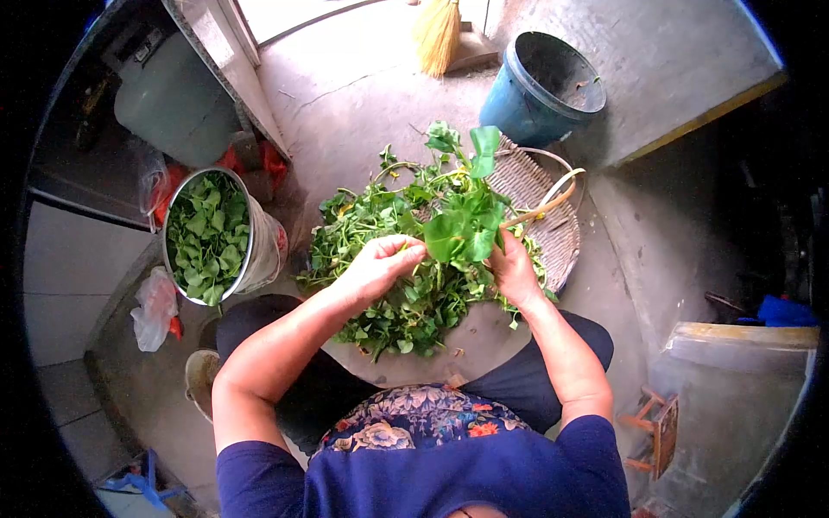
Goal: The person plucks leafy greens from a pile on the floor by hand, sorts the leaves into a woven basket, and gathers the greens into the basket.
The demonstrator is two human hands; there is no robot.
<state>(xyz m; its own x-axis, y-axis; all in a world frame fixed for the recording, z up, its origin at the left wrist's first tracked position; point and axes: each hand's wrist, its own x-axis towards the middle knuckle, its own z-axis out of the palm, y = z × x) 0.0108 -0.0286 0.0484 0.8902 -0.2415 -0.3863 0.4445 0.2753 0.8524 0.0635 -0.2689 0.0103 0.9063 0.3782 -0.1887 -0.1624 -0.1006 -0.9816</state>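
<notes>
Leafy sprig (pixel 466 229): held above the heap of greens (pixel 406 318), between both hands.
Left hand (pixel 386 262): fingers apparently pinched on its leaf edge.
Right hand (pixel 515 271): fingers closed around its stems, partly hidden.
Tearing: leaves could be bruised if pulled too hard.
Snagging: the basket handle (pixel 549 205) could be caught by trailing stems.

From my remote station I record a green leaf pile (pixel 380 298); left of it, a whitish bucket (pixel 265 246) with red markings; beyond it, a blue tub (pixel 518 110) and yellow broom (pixel 437 36); before it, a navy shirt (pixel 466 475) and floral-patterned cloth (pixel 423 419).
</notes>
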